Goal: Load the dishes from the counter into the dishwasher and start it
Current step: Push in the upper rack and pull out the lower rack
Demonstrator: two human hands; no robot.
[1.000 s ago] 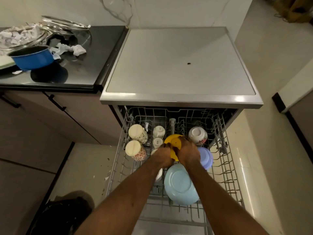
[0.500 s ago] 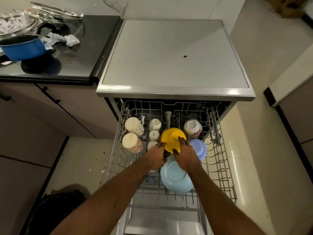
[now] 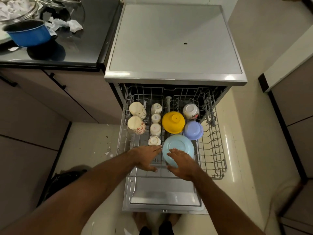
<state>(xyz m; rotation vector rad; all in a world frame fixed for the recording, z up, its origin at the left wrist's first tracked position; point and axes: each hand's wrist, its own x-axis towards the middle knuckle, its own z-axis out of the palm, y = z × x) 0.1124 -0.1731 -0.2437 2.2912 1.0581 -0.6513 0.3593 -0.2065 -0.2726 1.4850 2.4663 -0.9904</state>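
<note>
Both hands are flat, fingers extended, holding nothing: my left hand (image 3: 147, 156) hovers over the front wires of the upper rack (image 3: 218, 150), and my right hand (image 3: 182, 164) lies over the near rim of the pale blue bowl (image 3: 179, 145) (contact cannot be confirmed from this angle). Chief risk, in my judgement: that bowl stands tilted on its edge, so a careless brush from the right hand could tip it against the yellow bowl (image 3: 173, 122) just behind it. Second risk: shoving the extended rack in sharply could rattle the small cups (image 3: 155, 118) in the middle column, since they sit close together. Third: a blue pot (image 3: 28, 33) sits on the surface (image 3: 84, 39) near crumpled paper (image 3: 67, 25), so starting the machine now would leave it unwashed. Rack contents: two tall mugs (image 3: 136, 117) at the left, four small cups, the inverted yellow bowl, a patterned bowl (image 3: 190, 111) at the back right, a lilac bowl (image 3: 193, 130) beside the yellow one, and the pale blue bowl at the front. The door (image 3: 164, 192) hangs open below.
</note>
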